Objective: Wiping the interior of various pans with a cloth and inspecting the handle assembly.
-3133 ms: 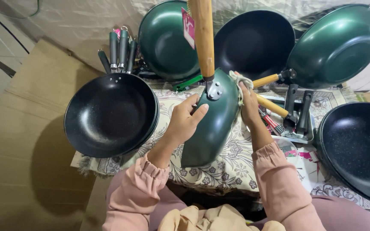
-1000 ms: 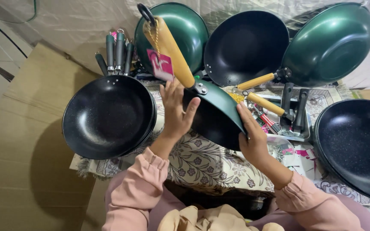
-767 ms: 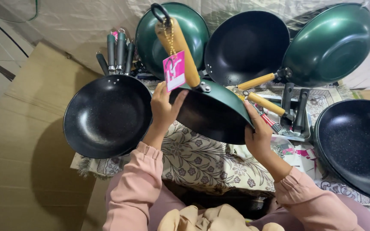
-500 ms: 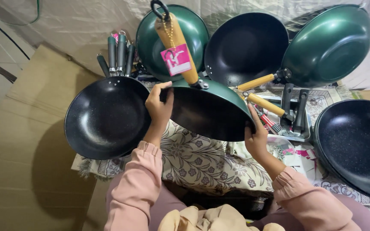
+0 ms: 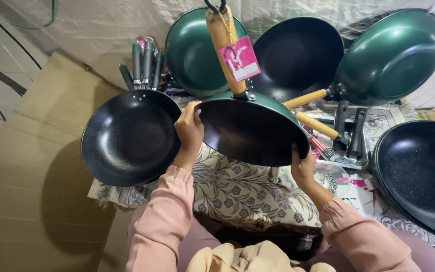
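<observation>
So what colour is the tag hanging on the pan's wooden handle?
Bright pink with white markings. The tag shows best in the head view, hanging from the pan handle.

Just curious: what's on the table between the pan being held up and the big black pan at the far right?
In the head view, between the held pan and the black pan lie a wooden handle and two upright dark handles.
</observation>
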